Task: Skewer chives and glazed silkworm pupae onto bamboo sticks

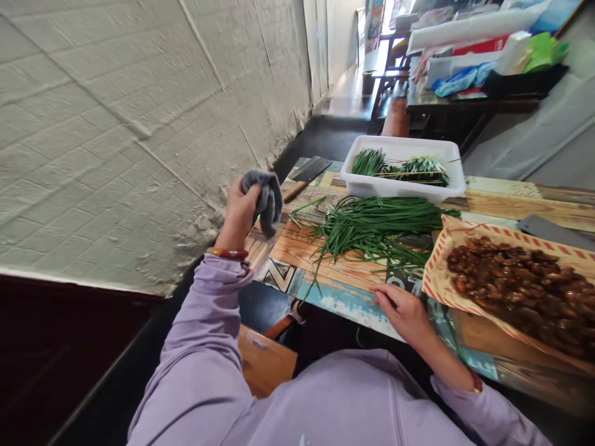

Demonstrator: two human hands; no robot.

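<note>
My left hand (242, 207) is closed round a bunched grey cloth (268, 201), held up over the left end of the patterned table (307, 248). At the table's front edge rests my right hand (402, 306), its fingers curled together; whether anything lies in them I cannot make out. Between the hands and farther back, a loose pile of green garlic chives (381, 223) spreads across the tabletop. Behind the grey cloth lies a cleaver (309, 172) with a wooden handle. Chives also fill part of a white plastic tub (402, 189), with thin sticks lying across them.
On the right, a paper-lined tray (441, 266) holds a heap of dark brown, glossy food pieces (520, 285). A grey flat blade (553, 232) shows behind it. The white textured wall (153, 124) runs close on the left. A cluttered second table (478, 102) stands beyond.
</note>
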